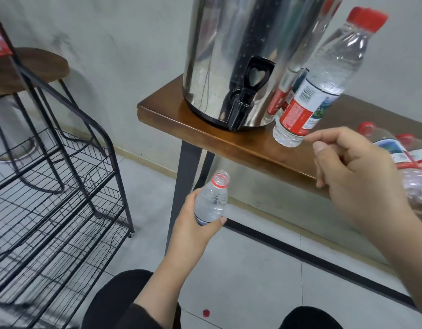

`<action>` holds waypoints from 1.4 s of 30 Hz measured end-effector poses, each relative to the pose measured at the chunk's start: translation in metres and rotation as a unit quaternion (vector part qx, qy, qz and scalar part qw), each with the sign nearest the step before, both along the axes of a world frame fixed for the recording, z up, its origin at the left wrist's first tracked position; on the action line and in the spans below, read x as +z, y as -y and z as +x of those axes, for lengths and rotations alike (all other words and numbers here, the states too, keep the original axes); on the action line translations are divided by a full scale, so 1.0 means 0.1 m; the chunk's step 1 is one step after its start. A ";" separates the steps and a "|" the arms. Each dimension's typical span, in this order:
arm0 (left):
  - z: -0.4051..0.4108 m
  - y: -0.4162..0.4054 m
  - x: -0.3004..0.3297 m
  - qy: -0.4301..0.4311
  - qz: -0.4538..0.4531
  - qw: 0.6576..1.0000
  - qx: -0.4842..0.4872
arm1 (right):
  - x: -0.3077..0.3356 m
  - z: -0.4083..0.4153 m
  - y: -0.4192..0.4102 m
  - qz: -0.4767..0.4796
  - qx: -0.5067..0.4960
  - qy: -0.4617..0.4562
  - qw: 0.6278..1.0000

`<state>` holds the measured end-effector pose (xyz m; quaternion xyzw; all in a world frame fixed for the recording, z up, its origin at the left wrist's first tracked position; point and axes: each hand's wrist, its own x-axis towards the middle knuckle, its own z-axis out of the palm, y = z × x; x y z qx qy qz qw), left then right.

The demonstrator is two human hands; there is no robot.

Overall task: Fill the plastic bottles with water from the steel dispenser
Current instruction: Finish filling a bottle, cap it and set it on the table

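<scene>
Head view: the left hand (200, 217) grips an uncapped plastic bottle (211, 200) around its lower body, thumb and fingers curled round it. The bottle stands nearly upright, its long axis tipped a little to the right, its open mouth with a red collar ring facing up. It sits below and to the left of the black spout (238, 112) of the steel dispenser (229, 55), which overhangs the front edge of the wooden table (205, 136). So the mouth needs to travel up and rightward to come under the spout, and the left hand is the nearer one to it.

The right hand (352, 172) hovers in front of the table edge, fingers loosely curled and holding nothing, just beside the base of a capped bottle (324, 77) that looks full and stands on the table, touching or nearly touching it; I cannot tell which. It is well placed to reach the black tap lever (256, 72).

The dispenser is a mirror-polished cylinder; the bottles are thin, clear, ribbed plastic with red-and-white labels. More red-capped bottles (400, 150) lie on the table to the right. A red cap (206, 312) lies on the tiled floor.
</scene>
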<state>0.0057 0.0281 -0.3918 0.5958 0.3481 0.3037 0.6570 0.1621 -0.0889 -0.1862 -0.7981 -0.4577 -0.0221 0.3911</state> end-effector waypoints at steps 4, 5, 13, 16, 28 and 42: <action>-0.16 0.07 0.06 -0.021 0.025 0.999 0.006 | -0.06 -0.07 0.09 -0.014 0.016 -0.011 1.000; -0.20 0.09 0.08 -0.025 0.034 0.999 0.007 | -0.08 -0.09 0.11 -0.019 0.020 -0.014 1.000; -0.39 0.29 0.23 -0.046 0.068 0.997 -0.010 | -0.17 -0.21 0.35 -0.065 0.055 -0.051 0.995; -0.41 0.40 0.33 -0.043 0.076 0.996 -0.029 | -0.14 -0.23 0.45 -0.069 0.064 -0.050 0.994; -0.25 0.90 0.53 -0.042 0.077 0.993 -0.081 | -0.15 -0.13 1.06 -0.106 0.041 -0.062 0.992; 0.04 1.59 1.05 -0.061 0.112 0.984 -0.125 | 0.12 0.08 1.96 -0.080 0.025 -0.068 0.994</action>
